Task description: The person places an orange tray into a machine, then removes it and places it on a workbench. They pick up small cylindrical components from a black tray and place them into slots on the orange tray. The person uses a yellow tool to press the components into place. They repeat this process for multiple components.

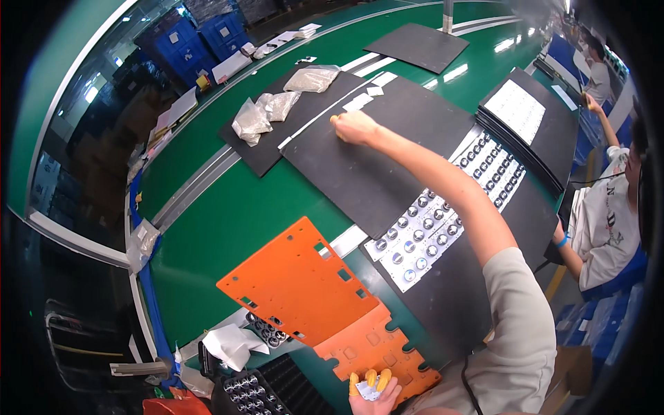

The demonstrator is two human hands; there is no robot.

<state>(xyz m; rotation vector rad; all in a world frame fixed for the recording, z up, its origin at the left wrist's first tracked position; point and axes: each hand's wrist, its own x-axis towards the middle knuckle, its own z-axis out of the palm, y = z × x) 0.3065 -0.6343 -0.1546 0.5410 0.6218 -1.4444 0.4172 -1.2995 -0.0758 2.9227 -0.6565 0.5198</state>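
Observation:
Low in the view, my left hand (375, 398), with yellow finger covers, grips a small white flat piece (369, 389) over the near end of an orange fixture plate (377, 346). A larger orange plate (294, 280) with square cut-outs is tilted up behind it. My right arm stretches forward across a black mat (360, 180). Its hand, my right hand (355, 128), is closed just above the mat, its fingertips pressed together; anything inside them is hidden. Beyond it, small white pieces (358, 102) lie beside a long white strip (325, 119).
White panels with round black parts (422, 232) lie under my right arm. Clear bags (252, 121) rest on another mat at the back. Stacked black boards (515, 124) stand at right, where another person (609, 214) sits. A black tray (249, 394) holds round parts at lower left.

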